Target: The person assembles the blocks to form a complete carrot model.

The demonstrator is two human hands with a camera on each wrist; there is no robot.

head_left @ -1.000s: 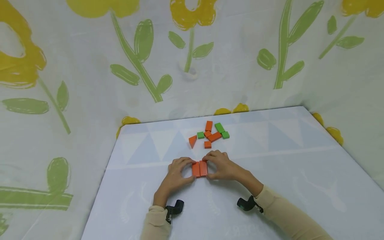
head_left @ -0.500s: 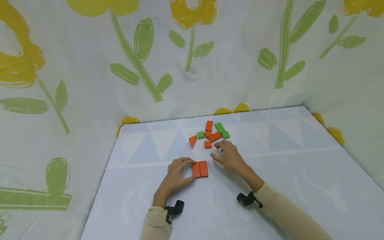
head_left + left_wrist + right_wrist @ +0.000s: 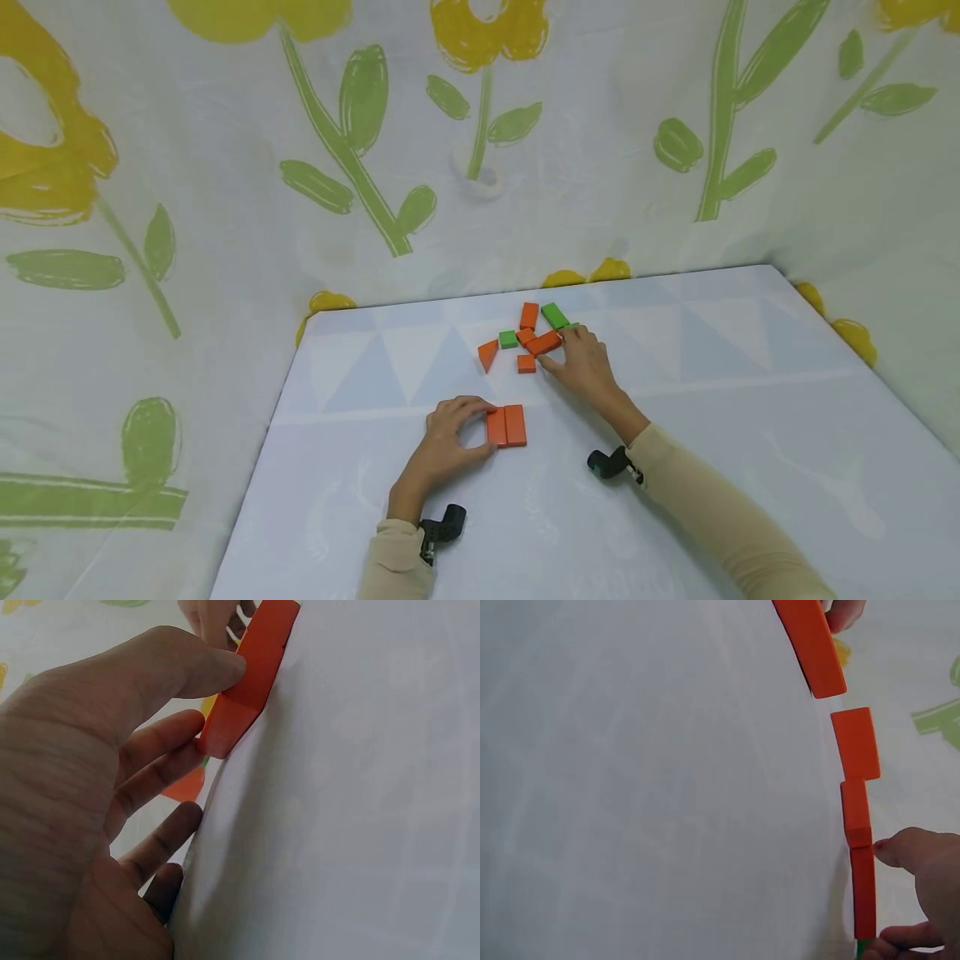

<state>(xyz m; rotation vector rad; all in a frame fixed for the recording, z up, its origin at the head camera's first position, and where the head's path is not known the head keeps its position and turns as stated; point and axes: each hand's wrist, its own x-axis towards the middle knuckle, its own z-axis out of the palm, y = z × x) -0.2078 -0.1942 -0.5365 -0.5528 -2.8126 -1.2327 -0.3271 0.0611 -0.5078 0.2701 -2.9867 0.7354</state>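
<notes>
Two orange rectangular blocks [image 3: 507,425] lie side by side on the pale table [image 3: 720,467]. My left hand [image 3: 482,427] pinches the left one of the pair between thumb and fingers; in the left wrist view the thumb [image 3: 187,667] presses that block's [image 3: 251,675] side. Farther back is a small pile of blocks. My right hand [image 3: 556,349] reaches into it, thumb [image 3: 911,851] and a finger pinching a long orange block [image 3: 544,342] [image 3: 862,896].
The pile also holds an orange triangle [image 3: 487,354], a small orange square [image 3: 527,363], another orange block [image 3: 529,315] and green blocks [image 3: 555,315] [image 3: 508,339]. Flower-patterned cloth walls [image 3: 225,208] close in the table at the back and sides.
My right hand left the orange pair and moved back to the pile, closing on the long orange block. The left hand stayed on the pair.
</notes>
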